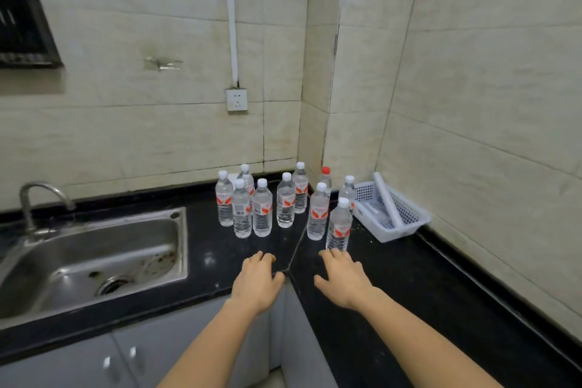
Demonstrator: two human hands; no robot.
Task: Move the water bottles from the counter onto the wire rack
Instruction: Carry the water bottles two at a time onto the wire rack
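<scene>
Head view. Ten water bottles [285, 198] are standing upright in a loose cluster in the far corner of the black tabletop [409, 277], none lying down. Most have white caps; one at the back, the red-capped bottle [326, 179], is sitting close to the wall corner. The wire rack is not showing anywhere in this view, so no bottle is counting as moved yet.

Left hand [256, 280] is hovering over the tabletop, grip released, fingers [261, 257] spread and empty, near the cluster but apart from it. Right hand [341, 277] is likewise released and holding nothing; its fingertips [333, 253] are reaching just beside the base of the nearest bottle [339, 224], contact not certain.

A steel sink [94, 261] with a tap [41, 195] is lying to the left. A white plastic basket [390, 214] is sitting to the right of the bottles, against the wall.

Judgement: this is looking like the reach before a first pickup. Best approach is probably taking the near-row bottles first, one per hand, wrapping around the mid-body at the label and lifting straight up, so neighbours standing close behind are not getting knocked over.
</scene>
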